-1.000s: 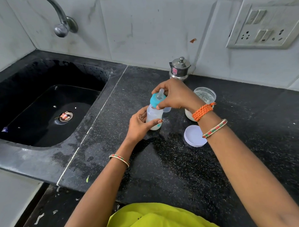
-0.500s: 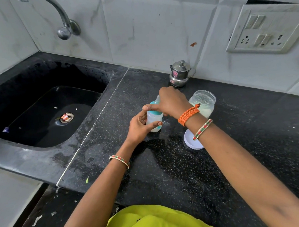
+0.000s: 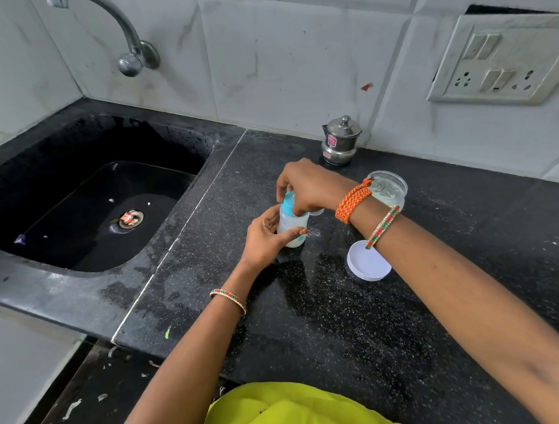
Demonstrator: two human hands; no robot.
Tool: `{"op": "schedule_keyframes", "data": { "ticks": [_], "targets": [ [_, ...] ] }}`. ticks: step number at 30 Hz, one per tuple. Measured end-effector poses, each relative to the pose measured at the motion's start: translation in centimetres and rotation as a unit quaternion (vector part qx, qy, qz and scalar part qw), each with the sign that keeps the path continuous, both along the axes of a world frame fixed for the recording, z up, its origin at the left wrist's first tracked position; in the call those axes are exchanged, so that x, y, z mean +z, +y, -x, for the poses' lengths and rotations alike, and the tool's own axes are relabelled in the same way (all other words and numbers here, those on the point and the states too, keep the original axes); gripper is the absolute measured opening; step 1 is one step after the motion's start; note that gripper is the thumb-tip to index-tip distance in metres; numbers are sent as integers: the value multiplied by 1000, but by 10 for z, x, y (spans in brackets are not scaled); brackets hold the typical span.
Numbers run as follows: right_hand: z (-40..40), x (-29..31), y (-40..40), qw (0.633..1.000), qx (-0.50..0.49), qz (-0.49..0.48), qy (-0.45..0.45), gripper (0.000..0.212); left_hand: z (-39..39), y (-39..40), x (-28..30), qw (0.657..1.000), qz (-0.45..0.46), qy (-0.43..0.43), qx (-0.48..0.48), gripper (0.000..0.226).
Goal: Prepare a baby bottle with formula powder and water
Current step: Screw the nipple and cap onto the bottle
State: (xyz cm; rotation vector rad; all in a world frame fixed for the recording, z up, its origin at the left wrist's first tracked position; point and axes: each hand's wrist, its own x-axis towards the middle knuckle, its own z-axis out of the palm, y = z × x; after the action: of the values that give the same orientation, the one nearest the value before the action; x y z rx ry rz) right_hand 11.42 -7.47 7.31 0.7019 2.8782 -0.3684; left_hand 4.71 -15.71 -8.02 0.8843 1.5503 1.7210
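The left hand (image 3: 266, 236) wraps around the baby bottle (image 3: 291, 229), which stands on the black countertop (image 3: 308, 322) just right of the sink (image 3: 89, 213). The right hand (image 3: 309, 189) clasps its blue collar (image 3: 288, 205) from above (likely screwing it on). Keep the bottle upright and turn until snug. The open formula jar (image 3: 387, 189) stands rightmost.

Counter (image 3: 356, 320) is glossy black speckled stone, wet-looking near the bottle (image 3: 292, 225), which is cloudy plastic with a smooth teal cap. Behind it, a shiny steel pot (image 3: 340, 142); wall tiles (image 3: 281, 61) look matt, marbled.
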Motion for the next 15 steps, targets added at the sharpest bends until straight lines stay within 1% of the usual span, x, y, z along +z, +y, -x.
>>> {"op": "schedule_keyframes", "data": {
  "ticks": [5, 15],
  "targets": [
    [1, 0, 0, 1000, 6, -1, 5, 34, -1, 0, 0, 1000, -6, -3, -6, 50],
    [-2, -5, 7, 999, 2, 19, 42, 37, 2, 1, -4, 1000, 2, -1, -3, 56]
  ]
}}
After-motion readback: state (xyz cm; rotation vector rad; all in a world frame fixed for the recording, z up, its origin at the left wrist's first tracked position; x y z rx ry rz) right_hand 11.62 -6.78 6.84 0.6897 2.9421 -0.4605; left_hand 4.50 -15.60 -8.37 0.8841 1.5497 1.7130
